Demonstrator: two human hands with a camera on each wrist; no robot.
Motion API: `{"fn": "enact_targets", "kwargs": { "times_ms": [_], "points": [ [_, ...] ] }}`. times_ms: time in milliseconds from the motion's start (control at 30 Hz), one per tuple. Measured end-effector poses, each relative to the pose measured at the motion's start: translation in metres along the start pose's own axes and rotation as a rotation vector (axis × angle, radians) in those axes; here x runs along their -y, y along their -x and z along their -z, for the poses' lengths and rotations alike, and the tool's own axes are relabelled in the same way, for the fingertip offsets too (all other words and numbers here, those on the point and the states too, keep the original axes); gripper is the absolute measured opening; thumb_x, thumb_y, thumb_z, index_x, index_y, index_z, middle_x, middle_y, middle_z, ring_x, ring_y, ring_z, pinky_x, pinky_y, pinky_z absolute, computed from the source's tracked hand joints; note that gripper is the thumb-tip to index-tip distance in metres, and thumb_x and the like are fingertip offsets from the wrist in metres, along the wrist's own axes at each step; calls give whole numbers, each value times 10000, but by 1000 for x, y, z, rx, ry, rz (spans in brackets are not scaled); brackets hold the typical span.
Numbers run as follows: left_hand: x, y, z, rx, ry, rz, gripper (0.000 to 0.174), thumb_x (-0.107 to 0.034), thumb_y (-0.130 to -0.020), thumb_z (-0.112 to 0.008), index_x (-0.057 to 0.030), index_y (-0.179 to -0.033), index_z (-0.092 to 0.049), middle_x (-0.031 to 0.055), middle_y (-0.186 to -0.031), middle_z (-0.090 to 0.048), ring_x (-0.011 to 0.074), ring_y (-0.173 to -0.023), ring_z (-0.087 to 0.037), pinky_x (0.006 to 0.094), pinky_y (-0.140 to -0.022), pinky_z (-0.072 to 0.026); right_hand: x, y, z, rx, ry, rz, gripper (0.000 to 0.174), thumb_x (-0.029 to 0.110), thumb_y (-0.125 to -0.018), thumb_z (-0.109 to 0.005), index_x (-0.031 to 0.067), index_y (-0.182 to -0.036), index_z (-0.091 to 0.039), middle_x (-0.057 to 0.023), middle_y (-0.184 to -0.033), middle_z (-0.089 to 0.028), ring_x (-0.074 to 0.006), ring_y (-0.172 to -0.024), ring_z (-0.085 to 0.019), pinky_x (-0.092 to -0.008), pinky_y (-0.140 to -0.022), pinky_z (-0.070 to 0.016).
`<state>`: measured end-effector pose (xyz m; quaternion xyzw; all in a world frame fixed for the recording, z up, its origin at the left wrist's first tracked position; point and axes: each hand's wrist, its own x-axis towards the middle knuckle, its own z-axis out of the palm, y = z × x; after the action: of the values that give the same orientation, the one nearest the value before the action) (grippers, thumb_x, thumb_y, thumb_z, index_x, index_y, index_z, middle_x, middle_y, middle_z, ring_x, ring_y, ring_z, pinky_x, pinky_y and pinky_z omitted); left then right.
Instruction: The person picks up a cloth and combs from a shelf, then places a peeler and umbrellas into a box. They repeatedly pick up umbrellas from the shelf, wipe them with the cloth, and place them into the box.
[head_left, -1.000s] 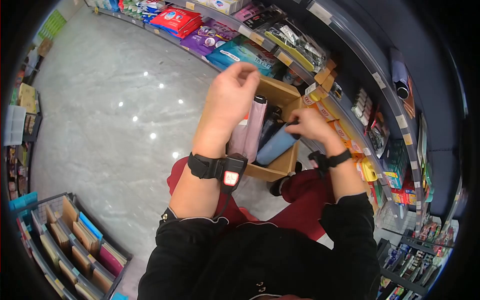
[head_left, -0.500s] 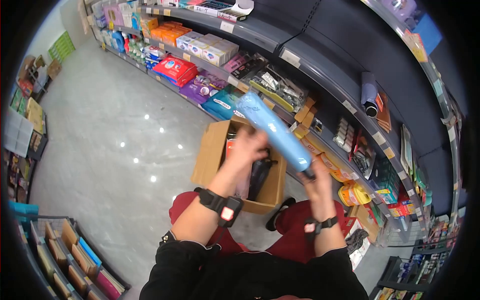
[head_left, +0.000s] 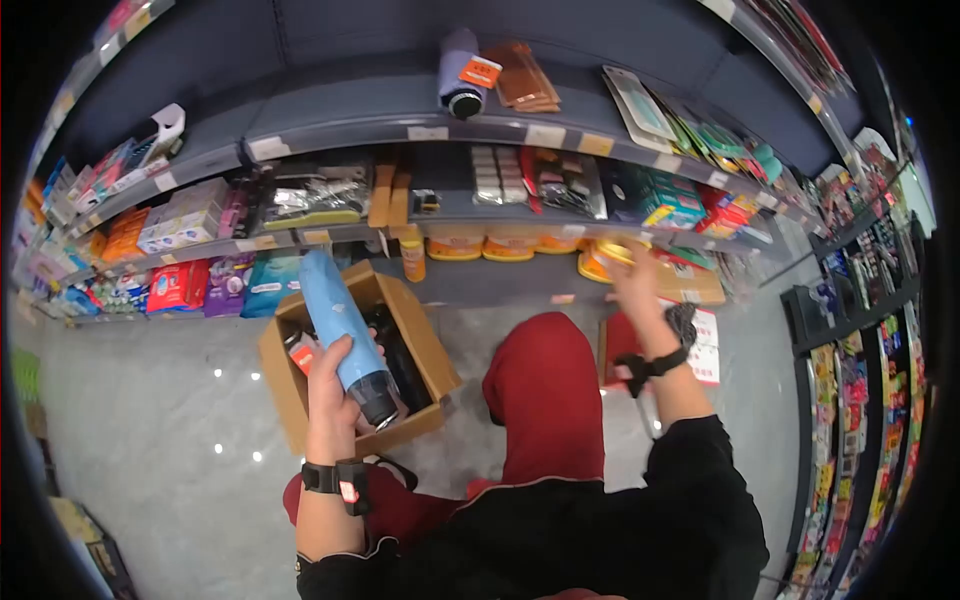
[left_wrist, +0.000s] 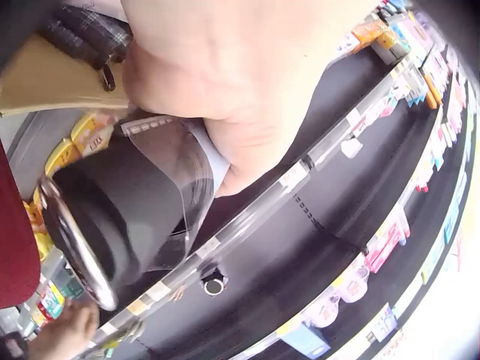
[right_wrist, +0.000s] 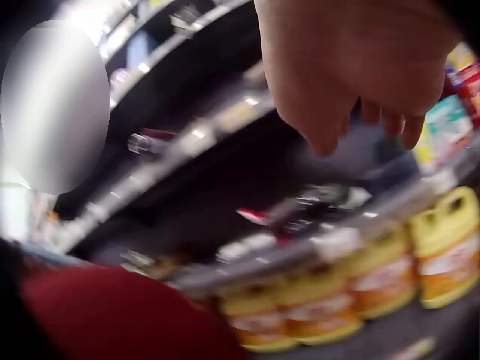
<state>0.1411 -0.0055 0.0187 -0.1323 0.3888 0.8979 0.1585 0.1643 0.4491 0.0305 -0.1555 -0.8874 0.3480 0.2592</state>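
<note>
Left grip: my left hand (head_left: 335, 388) is curled round the lower end of the blue umbrella (head_left: 333, 305), gripping its sleeve just above the black handle cap (left_wrist: 97, 221).
Umbrella: folded and wrapped in clear plastic at the handle. It is tilted with its top toward the shelves and held over the open cardboard box (head_left: 283, 385).
Right hand: my right hand (head_left: 632, 280) holds nothing. Its fingers hang loose, up at the lowest shelf just beside the yellow jugs (right_wrist: 442, 244).
Surface: the box sits on a glossy grey floor (head_left: 150, 420) at the foot of the shelving, with dark folded umbrellas standing inside it.
Room: a shop aisle with dark tiered shelves (head_left: 430, 132) packed with goods.
Edges: shelf lips carry price tags, and the box rim lies right under the umbrella's handle end.
Open room: bare floor lies left of the box. My red-trousered knee (head_left: 540, 375) sits between the box and the right hand, and a second rack (head_left: 850, 400) closes the right side.
</note>
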Motion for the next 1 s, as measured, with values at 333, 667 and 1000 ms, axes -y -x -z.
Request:
{"fn": "enact_targets", "kwargs": {
  "times_ms": [333,667,1000],
  "points": [
    [15,-2,0,160,-60,32,718,-122,-757,-706,-3,-1372,-356,194,-1253,-588,246,-908,-653,348,-785,-570,-286,82,73,64,774,-809,671,205,-854,-602,114,-1454,-315,-280,-1394,-423,-469,-1262,-423,-553,-975,-421],
    [5,5,-40,119,-173,-65,596,-6,-771,-577,-5,-1343,-408,158,-1273,-579,207,-1020,-612,348,-856,-527,34,24,27,197,-618,-153,324,52,-869,-539,-27,-1183,-566,-80,-1046,-632,-134,-908,-590,-275,-816,-479],
    [23,7,-34,411,-576,-21,862,-1,-742,-597,-64,-1510,-211,62,-1205,-530,148,-1056,-534,299,-929,-442,203,64,-159,198,-287,462,483,184,-835,-617,47,-1287,-515,-268,-1402,-383,-431,-1340,-345,-441,-1108,-294]
  ]
}}
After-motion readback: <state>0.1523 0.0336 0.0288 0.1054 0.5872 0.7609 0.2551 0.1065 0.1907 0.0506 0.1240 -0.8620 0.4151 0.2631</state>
